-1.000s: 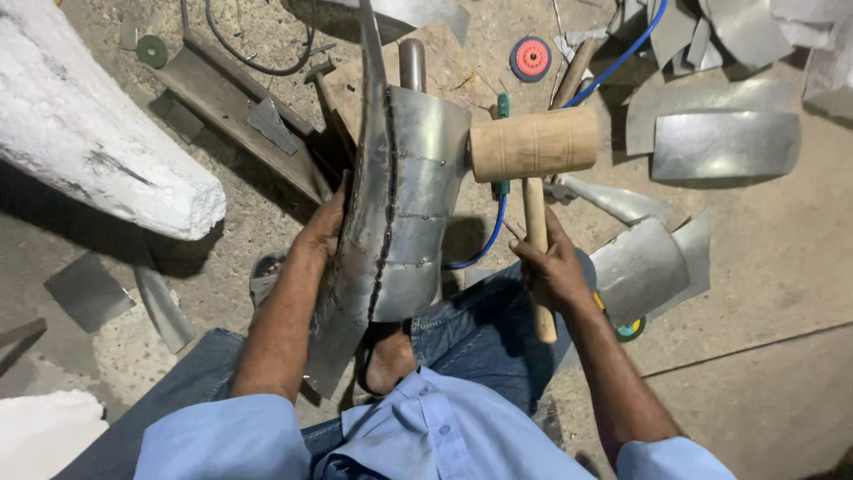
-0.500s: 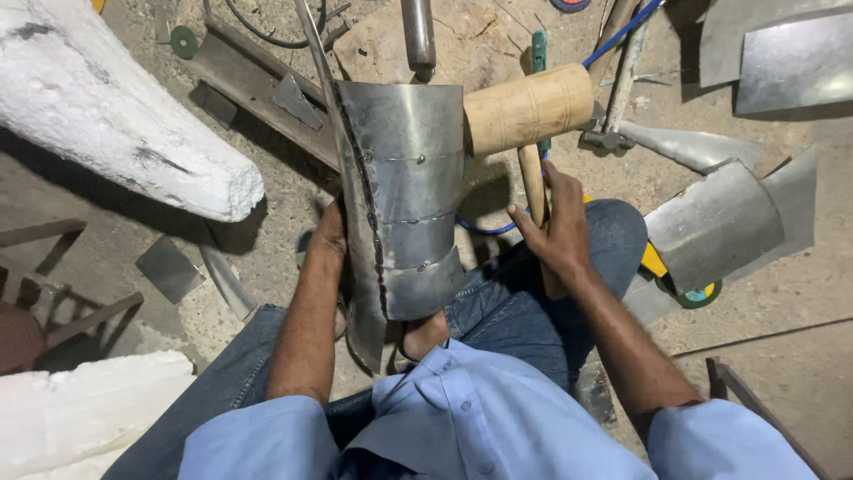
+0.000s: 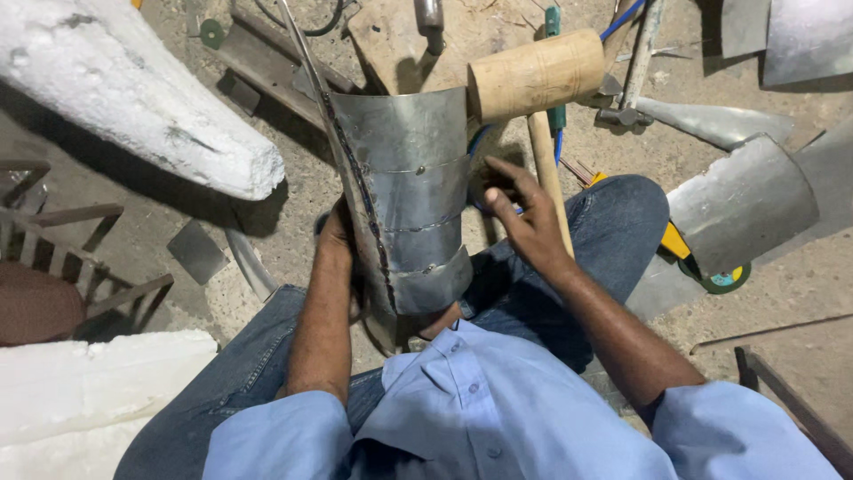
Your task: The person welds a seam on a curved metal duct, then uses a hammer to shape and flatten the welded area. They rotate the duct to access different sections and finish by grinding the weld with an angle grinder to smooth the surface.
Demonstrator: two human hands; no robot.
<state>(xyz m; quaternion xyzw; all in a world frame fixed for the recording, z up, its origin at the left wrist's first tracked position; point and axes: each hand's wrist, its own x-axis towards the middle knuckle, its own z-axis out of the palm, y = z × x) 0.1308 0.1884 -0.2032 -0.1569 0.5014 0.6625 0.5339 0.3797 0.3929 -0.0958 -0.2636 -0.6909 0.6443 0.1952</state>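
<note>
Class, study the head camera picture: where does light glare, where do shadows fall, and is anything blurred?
In the head view, soft sheen lies on the curved sheet-metal piece, without harsh glare; a dark shadow sits under the white foam block; the right hand looks slightly motion-blurred beside the wooden mallet; the left hand behind the sheet is shaded.

A white foam block (image 3: 133,98) lies upper left — another (image 3: 80,400) lower left. Curved metal sheets (image 3: 742,200) sit right, beside a yellow grinder (image 3: 702,262) — a small plate (image 3: 197,252) on the floor.
</note>
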